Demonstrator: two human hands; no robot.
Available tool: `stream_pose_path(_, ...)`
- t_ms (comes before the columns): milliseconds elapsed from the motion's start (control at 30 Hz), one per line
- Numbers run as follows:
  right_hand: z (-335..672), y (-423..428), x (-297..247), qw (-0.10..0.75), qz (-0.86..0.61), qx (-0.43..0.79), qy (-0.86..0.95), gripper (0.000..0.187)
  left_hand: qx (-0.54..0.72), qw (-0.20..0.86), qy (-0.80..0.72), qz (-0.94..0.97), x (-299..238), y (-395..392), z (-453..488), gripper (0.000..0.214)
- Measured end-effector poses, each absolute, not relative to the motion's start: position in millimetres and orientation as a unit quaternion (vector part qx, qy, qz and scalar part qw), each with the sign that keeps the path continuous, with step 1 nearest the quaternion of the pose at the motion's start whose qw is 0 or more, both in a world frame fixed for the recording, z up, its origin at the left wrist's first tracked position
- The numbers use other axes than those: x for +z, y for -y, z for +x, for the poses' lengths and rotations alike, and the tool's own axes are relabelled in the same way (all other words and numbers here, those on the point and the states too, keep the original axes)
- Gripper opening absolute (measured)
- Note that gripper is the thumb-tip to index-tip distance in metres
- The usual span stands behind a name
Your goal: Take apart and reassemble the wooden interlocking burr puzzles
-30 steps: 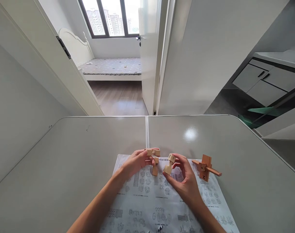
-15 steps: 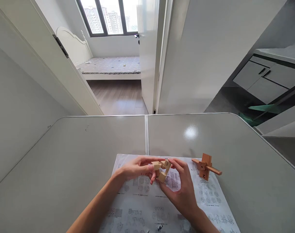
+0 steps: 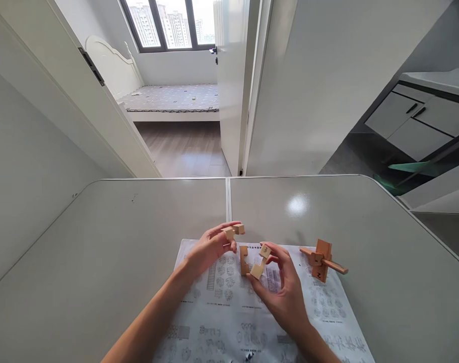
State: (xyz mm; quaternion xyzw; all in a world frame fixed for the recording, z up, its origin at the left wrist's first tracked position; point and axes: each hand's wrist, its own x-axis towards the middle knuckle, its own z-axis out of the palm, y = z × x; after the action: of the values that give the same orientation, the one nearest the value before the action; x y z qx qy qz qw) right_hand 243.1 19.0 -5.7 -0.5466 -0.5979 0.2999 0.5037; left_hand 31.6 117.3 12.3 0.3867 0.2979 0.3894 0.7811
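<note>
My left hand [image 3: 210, 248] pinches a small notched wooden puzzle piece [image 3: 233, 231] above the printed instruction sheet [image 3: 229, 312]. My right hand [image 3: 284, 287] holds a second pale notched wooden piece [image 3: 261, 261] by its ends, tilted. Between the two hands a third, darker notched piece [image 3: 244, 260] lies on the sheet, close to the right hand's piece. An assembled wooden cross of darker pieces [image 3: 320, 260] stands on the sheet to the right of my right hand.
The grey table [image 3: 101, 242] has a seam down its middle [image 3: 227, 206] and rounded far corners. Beyond it a white door [image 3: 233, 75] stands open onto a room with a bed. Grey cabinets [image 3: 421, 121] are at the right.
Half a second ago my hands held the pieces together over the sheet. Now they have parted: the left lifted one piece up and left, and a darker piece lies on the sheet.
</note>
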Motion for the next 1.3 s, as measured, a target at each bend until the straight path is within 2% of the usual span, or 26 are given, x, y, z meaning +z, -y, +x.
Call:
stream_pose_path(133, 244, -19, -6, 0.477, -0.549, 0.370, 0.579, 0.060, 0.447, 0.750, -0.322, 0.366, 12, -119, 31, 0.052)
stream_pose_path(567, 243, -19, 8, 0.430, -0.444, 0.461, 0.637, 0.062, 0.428, 0.749, -0.342, 0.373, 16, -116, 34, 0.054)
stream_pose_path(933, 242, -21, 7, 0.435, -0.454, 0.445, 0.637, 0.060, 0.420, 0.748, -0.342, 0.382, 9, -117, 32, 0.046)
stream_pose_path(1300, 244, -23, 6, 0.448, -0.438, 0.508, 0.591, 0.057, 0.396, 0.694, -0.382, 0.464, 21, -109, 34, 0.062)
